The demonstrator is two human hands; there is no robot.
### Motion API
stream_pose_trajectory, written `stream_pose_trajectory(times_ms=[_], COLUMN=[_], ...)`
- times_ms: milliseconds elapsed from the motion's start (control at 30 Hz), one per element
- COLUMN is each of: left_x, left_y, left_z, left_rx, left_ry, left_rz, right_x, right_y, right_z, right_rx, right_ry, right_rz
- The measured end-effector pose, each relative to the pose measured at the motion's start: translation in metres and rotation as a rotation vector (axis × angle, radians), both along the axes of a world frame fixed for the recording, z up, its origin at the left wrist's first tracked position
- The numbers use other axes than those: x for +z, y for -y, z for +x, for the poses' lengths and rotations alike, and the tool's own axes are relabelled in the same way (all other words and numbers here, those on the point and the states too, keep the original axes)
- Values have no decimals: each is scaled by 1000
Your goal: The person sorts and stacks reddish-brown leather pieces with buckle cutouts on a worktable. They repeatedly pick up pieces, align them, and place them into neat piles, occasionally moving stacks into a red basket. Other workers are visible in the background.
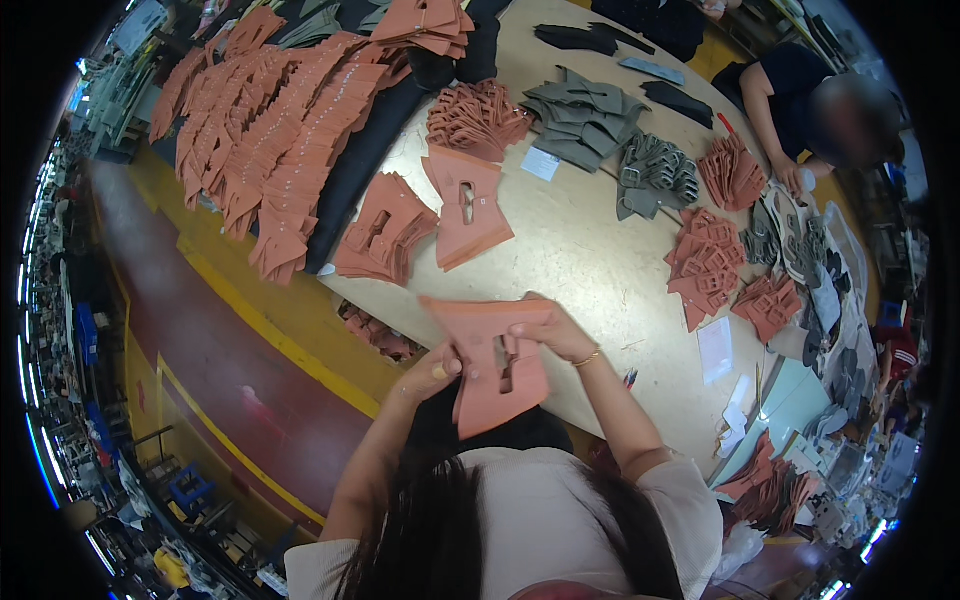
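In front of my body I hold up a stack of salmon-coloured cut pieces (482,390), flared at both ends with a slot through the middle. My left hand (437,370) grips its left edge, thumb on top. On the upper right side, my right hand (556,330) is closed around the stack, its thumb on the face near the slot. Just beyond lie two more salmon stacks of the same shape, one stack (392,232) at the table's left edge and another stack (470,215) beside it. The fingers under the held stack are hidden.
Many salmon pieces (285,130) overlap on a dark surface at the left. Grey-green pieces (585,118) and salmon bundles (708,260) spread over the pale table (580,280). A co-worker's arm (765,110) reaches in at the far right. A white paper (715,350) lies nearby.
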State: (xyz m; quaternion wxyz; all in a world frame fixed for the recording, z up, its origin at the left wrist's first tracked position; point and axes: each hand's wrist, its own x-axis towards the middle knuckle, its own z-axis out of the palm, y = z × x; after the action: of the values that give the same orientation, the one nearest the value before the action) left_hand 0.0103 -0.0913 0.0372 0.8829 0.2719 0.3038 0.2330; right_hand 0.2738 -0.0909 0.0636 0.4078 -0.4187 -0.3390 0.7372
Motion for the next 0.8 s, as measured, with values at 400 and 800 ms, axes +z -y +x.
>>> stream_pose_trajectory(times_ms=[400, 800], left_x=[21, 33], left_y=[9, 22], left_z=[-33, -9], left_rx=[440, 529], left_ry=[-78, 79], left_rz=[-400, -411], right_x=[-66, -135], right_y=[-73, -263], right_z=[-36, 2], right_rx=[625, 6], right_ry=[99, 1146], right_rz=[285, 335])
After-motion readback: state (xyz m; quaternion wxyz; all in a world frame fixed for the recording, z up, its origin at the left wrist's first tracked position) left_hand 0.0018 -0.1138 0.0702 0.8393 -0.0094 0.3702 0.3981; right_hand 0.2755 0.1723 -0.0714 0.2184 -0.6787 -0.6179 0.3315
